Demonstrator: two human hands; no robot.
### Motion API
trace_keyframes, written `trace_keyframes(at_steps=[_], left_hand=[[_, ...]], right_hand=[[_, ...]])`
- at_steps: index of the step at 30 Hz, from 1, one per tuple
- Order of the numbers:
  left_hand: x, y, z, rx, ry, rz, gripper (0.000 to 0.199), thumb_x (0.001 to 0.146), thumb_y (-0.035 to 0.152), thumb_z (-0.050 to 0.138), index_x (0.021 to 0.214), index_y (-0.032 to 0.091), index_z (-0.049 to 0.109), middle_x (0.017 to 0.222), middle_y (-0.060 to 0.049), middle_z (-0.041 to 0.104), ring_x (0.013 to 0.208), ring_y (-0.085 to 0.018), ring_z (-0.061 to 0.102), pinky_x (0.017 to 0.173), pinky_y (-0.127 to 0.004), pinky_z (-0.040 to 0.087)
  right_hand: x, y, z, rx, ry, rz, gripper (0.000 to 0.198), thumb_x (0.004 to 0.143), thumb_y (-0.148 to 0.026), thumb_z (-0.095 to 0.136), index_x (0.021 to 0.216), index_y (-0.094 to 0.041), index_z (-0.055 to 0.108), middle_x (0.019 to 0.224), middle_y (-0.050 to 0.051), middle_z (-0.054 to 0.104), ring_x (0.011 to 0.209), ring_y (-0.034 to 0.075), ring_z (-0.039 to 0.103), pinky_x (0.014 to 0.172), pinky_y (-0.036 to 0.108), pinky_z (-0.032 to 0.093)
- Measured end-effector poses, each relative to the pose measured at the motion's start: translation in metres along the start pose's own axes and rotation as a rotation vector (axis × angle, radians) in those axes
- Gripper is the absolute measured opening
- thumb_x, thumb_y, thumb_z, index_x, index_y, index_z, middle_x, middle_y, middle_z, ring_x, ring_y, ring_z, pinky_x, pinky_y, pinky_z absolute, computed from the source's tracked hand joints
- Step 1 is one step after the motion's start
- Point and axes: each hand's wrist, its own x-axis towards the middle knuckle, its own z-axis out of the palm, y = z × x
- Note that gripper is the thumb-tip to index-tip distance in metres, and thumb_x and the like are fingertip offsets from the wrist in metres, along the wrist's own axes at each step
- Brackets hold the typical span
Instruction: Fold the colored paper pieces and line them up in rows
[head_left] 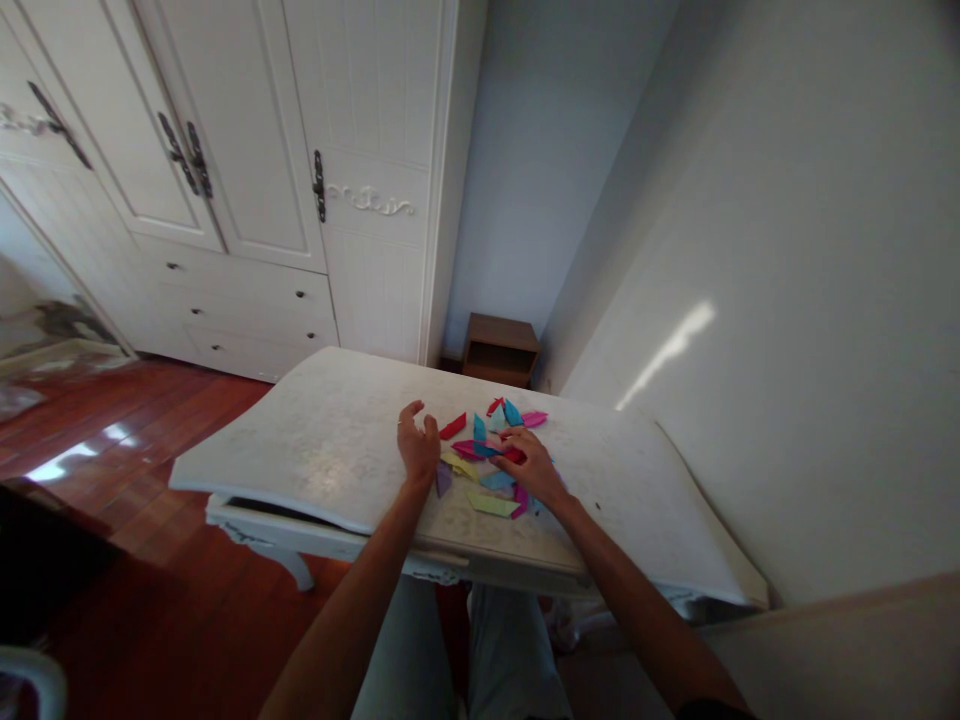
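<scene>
Papers [492, 505] border the half-open, empty left hand [418, 442]; the right hand [535, 467]'s grip I cannot tell.

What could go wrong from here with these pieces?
1. The right hand is in among overlapping coloured pieces, so moving it might drag neighbours along.
2. The pale green piece lies near the front edge of the table; a stray sweep could knock it off.
3. The left hand is close beside the purple piece, so its wrist may nudge it.
</scene>
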Motion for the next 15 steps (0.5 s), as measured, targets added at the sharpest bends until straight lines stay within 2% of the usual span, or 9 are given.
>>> trace_keyframes(at_steps=[4,8,12,15], left_hand=[[-0.003,0.008,-0.003,0.058,-0.059,0.085,0.027,0.081,0.021,0.044,0.101,0.018,0.061,0.105,-0.012,0.065,0.105,-0.027,0.058,0.097,-0.044,0.042],[-0.005,0.016,-0.01,0.095,-0.116,0.169,0.022,0.078,0.017,0.046,0.091,0.019,0.064,0.102,-0.01,0.067,0.105,-0.026,0.059,0.098,-0.043,0.041],[-0.007,0.017,-0.016,0.143,-0.098,0.256,0.022,0.079,0.014,0.046,0.088,0.018,0.065,0.104,-0.01,0.068,0.106,-0.025,0.06,0.097,-0.043,0.041],[-0.009,0.015,-0.017,0.17,-0.092,0.356,0.022,0.08,0.012,0.045,0.087,0.017,0.065,0.099,-0.01,0.068,0.099,-0.023,0.062,0.091,-0.04,0.045]], right_hand=[[0.0,0.008,-0.018,0.094,0.047,0.018,0.028,0.08,-0.049,0.067,0.08,-0.021,0.066,0.111,0.01,0.064,0.108,0.024,0.058,0.097,0.041,0.044],[-0.007,0.034,-0.045,0.066,0.119,0.049,0.032,0.079,-0.053,0.066,0.078,-0.021,0.067,0.112,0.012,0.065,0.112,0.026,0.056,0.1,0.044,0.042],[-0.024,0.061,-0.071,-0.017,0.149,0.102,0.036,0.075,-0.057,0.069,0.078,-0.021,0.069,0.115,0.014,0.064,0.113,0.029,0.055,0.1,0.047,0.041],[-0.037,0.075,-0.081,-0.039,0.134,0.133,0.036,0.072,-0.057,0.071,0.077,-0.021,0.07,0.116,0.015,0.064,0.115,0.03,0.054,0.102,0.049,0.039]])
